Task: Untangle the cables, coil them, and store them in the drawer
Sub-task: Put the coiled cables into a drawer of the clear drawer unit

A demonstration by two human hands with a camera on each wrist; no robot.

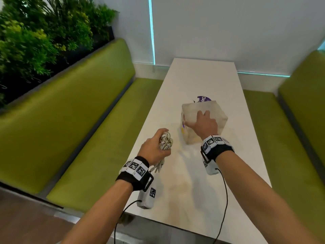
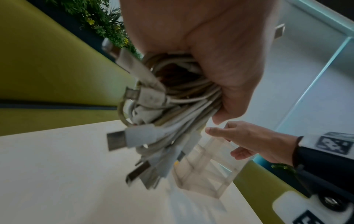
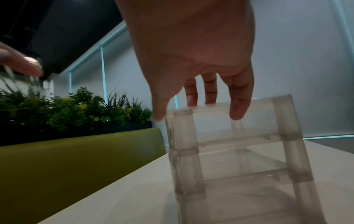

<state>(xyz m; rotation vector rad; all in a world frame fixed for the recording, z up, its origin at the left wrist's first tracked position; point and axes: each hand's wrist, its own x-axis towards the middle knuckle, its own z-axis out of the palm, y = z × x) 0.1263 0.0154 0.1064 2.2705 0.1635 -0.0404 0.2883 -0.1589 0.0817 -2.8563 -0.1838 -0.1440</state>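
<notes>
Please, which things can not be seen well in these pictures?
- The purple label: head view, the box hides most of it.
- How many cables: left wrist view, the left hand and blur hide it.
- Whether the right hand grips or only touches the box: right wrist view, blurred.
</notes>
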